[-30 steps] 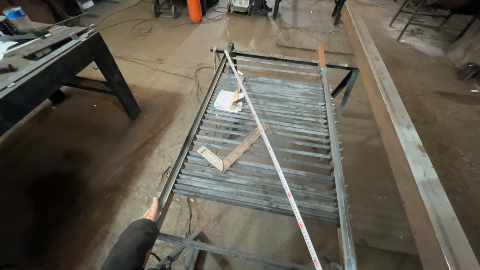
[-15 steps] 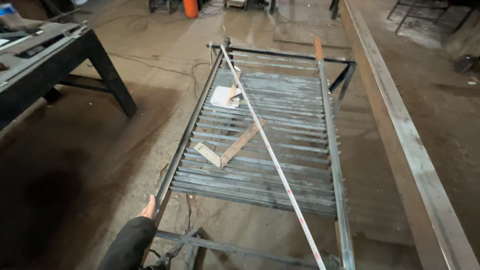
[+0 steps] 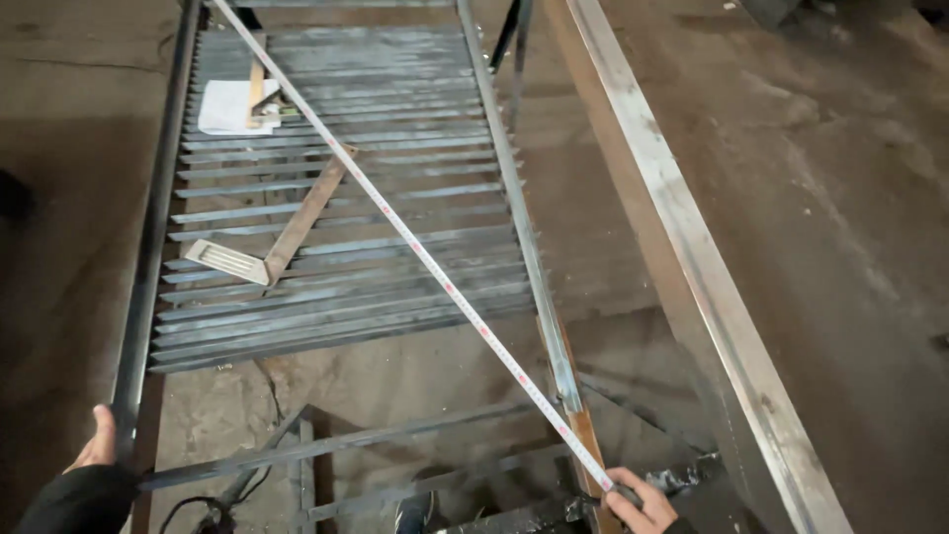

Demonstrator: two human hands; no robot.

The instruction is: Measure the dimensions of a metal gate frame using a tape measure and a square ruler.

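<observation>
A white measuring tape point(image 3: 415, 247) runs diagonally across a steel slatted frame point(image 3: 336, 198), from its far left corner down to its near right corner. My right hand point(image 3: 638, 504) pinches the tape's near end against that near right corner. My left hand point(image 3: 99, 443) grips the frame's left side rail point(image 3: 148, 267) near its front end. A metal try square point(image 3: 267, 242) lies on the slats under the tape. A white sheet of paper point(image 3: 232, 104) with a small wooden piece rests on the slats farther back.
A long steel beam point(image 3: 692, 267) lies along the right of the frame on the dirty concrete floor. Below the frame's front, cross bars point(image 3: 336, 445) and a cable show. The toe of a shoe point(image 3: 415, 509) is visible at the bottom.
The view has swung right and down. My right hand has come into sight holding the tape at the near right corner. My left hand stays on the left rail.
</observation>
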